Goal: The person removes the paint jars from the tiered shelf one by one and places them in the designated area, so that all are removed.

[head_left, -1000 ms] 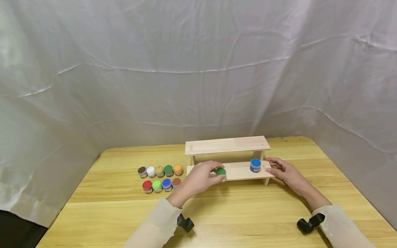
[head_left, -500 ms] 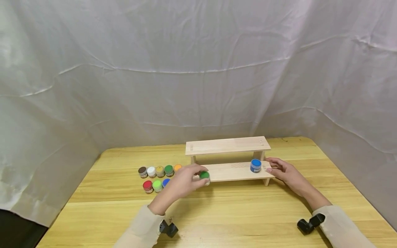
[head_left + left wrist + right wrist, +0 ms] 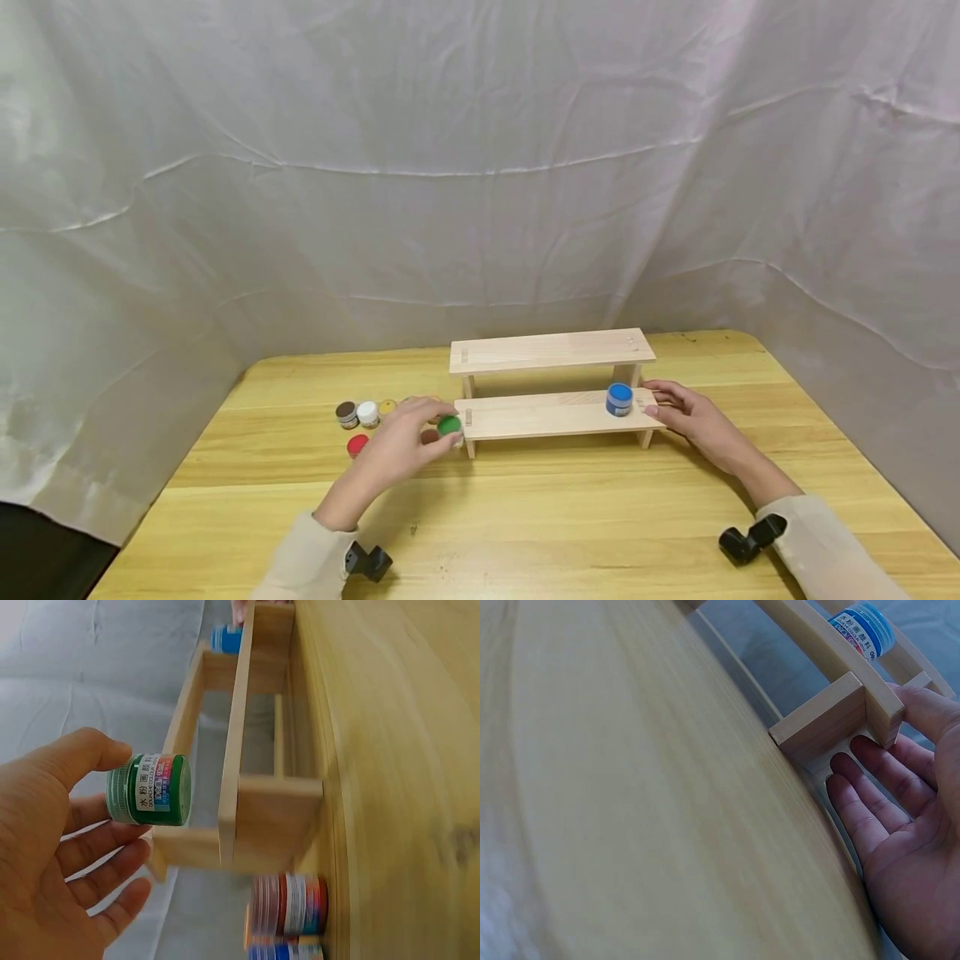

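Note:
A jar of green gouache paint (image 3: 161, 789) is pinched between the thumb and fingers of my left hand (image 3: 393, 446). The hand holds it in the air just off the left end of the two-tier wooden shelf (image 3: 540, 417). At the other end, my right hand (image 3: 701, 425) grips the lower board, thumb on top and fingers beneath, as the right wrist view shows. Near that thumb a blue paint jar (image 3: 618, 399) stands upright on the lower tier. No jar stands on the upper tier.
Left of the shelf, several paint jars stand on the wooden table (image 3: 570, 517), partly covered by my left hand. Brown (image 3: 347, 414), white (image 3: 367, 413) and red (image 3: 357, 445) lids show. Grey cloth (image 3: 480, 233) hangs behind and at both sides.
My left hand has carried the green jar leftward, from over the lower board to beyond its left end, covering some table jars. The right hand and the blue jar have stayed put.

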The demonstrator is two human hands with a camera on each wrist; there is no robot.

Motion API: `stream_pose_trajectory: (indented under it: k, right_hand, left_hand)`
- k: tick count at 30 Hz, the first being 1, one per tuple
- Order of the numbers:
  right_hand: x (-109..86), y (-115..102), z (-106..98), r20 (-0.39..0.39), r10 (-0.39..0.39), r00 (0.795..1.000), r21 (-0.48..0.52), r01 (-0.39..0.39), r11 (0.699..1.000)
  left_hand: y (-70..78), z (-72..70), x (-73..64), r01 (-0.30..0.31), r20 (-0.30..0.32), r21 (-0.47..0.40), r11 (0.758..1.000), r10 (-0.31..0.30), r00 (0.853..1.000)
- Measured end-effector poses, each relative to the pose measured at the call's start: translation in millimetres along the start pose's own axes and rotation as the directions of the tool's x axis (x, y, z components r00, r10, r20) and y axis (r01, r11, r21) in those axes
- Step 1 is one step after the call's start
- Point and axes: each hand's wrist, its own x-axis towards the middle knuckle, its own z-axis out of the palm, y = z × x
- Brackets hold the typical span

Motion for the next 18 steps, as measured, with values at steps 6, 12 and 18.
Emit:
stream_pose_trajectory:
  k: [6, 12, 18]
  right_hand:
    - [0.0, 0, 0, 0.004, 0.000, 1.000, 0.006, 0.000, 1.000]
    - [0.0, -2, 0, 0.009, 0.006, 1.000, 0.018, -0.007, 1.000]
    - [-0.5, -2, 0, 0.007, 0.012, 1.000, 0.014, -0.012, 1.000]
  left_hand:
    - [-15.2, -9.0, -12.1, -0.011, -0.053, 0.048, 0.999, 0.014, 0.999]
    - [-32.7, -18.7, -24.7, 0.033, -0.086, 0.058, 0.998, -0.028, 0.996]
    - [-51.0, -30.9, -36.6, 0.086, -0.131, 0.102, 0.991, -0.072, 0.989]
